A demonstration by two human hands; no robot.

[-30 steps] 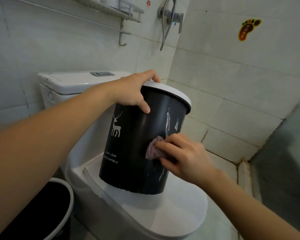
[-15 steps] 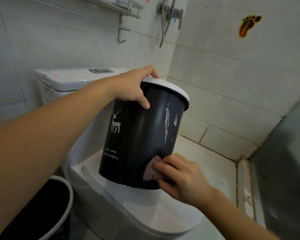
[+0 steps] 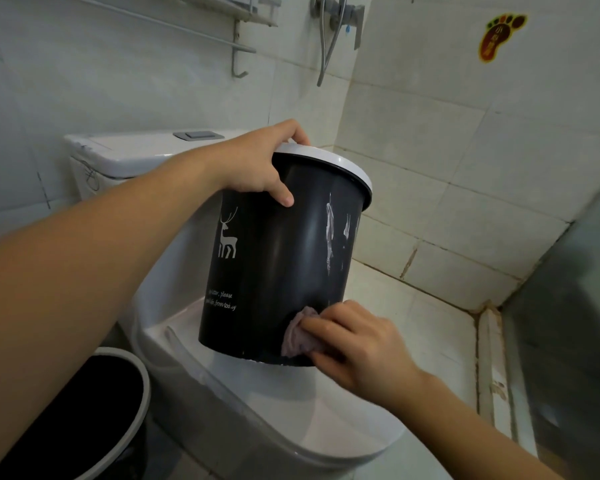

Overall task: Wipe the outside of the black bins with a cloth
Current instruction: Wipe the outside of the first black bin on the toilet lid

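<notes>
A black bin (image 3: 274,271) with a white rim, a white deer print and white streaks on its side stands tilted on the closed toilet lid (image 3: 291,410). My left hand (image 3: 257,164) grips the bin's rim at the top, thumb on the outer wall. My right hand (image 3: 357,348) presses a small crumpled pinkish-grey cloth (image 3: 298,337) against the bin's lower right side, near the base. A second black bin (image 3: 94,417) with a white rim stands on the floor at the lower left, partly hidden by my left arm.
The white toilet tank (image 3: 118,157) with a grey flush button is behind the bin. A metal shelf and rail hang on the tiled wall above. A shower hose (image 3: 329,39) hangs in the corner. Grey glass panel on the right. Tiled floor lies to the right of the toilet.
My right hand has slid the cloth down the bin's side from mid-height to near the base. My left hand keeps its hold on the rim.
</notes>
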